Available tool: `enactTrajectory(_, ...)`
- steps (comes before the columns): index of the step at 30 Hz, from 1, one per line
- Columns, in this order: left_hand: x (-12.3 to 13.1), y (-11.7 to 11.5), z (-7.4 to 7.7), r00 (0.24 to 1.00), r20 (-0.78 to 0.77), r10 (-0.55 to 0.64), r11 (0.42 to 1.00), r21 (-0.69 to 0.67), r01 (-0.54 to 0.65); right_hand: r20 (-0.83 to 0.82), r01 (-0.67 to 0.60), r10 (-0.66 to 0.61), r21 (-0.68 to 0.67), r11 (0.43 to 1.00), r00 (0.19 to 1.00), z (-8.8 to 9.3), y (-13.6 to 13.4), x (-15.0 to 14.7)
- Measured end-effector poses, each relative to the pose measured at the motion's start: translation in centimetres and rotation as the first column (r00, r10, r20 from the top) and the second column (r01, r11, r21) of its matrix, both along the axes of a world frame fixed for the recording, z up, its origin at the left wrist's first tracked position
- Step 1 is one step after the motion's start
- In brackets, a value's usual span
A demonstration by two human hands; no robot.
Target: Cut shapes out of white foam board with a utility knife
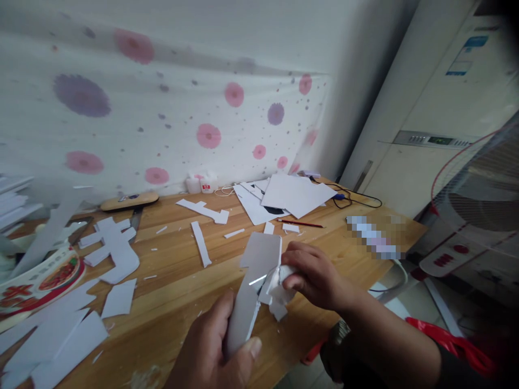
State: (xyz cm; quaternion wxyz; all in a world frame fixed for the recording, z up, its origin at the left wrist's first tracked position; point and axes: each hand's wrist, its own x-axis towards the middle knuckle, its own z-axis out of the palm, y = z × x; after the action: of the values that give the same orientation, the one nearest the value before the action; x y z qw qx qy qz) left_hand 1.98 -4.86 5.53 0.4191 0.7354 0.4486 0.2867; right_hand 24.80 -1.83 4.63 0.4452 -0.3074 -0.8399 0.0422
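Observation:
My left hand (219,348) grips the lower end of a cut strip of white board (263,253), thumb on one side and fingers on the other. My right hand (314,275) is closed around a white, crumpled-looking handle wrapping. From it a thin shiny knife blade (258,280) reaches across the board's edge. Ragged white scraps (278,310) hang beside the blade, under my right fingers. The exact shape of the knife handle is hidden by my fingers and the white material.
Cut white pieces (117,251) lie on the wooden table (170,302) at left, beside a printed food tub (44,281). Flat white sheets (298,194) and a pencil (302,222) lie farther back. At right are a blurred-out device (373,237), a fan (478,189) and a fridge (430,102).

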Motion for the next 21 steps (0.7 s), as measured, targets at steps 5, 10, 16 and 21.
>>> enactTrajectory(5,-0.5,1.0,-0.6,0.996,0.087,0.015,1.0,-0.011,-0.014,0.043,-0.081,0.086,-0.106,0.991,0.995,0.1,-1.3,-1.3)
enactTrajectory(10,-0.4,1.8,-0.4,0.989,-0.046,0.139,0.988,0.073,-0.136,-0.21,-0.193,0.134,-0.294,0.936,0.968,0.5,-1.7,-0.9)
enactTrajectory(16,-0.6,1.8,-0.4,0.965,-0.19,0.182,0.967,0.214,-0.14,-0.515,-0.284,-0.009,-0.488,0.826,0.857,-0.8,-0.7,-0.3)
enactTrajectory(21,-1.0,1.9,-1.2,0.96,-0.229,0.161,0.96,0.261,-0.099,-0.398,-0.206,0.001,-0.472,0.857,0.918,-0.8,-0.3,-1.1)
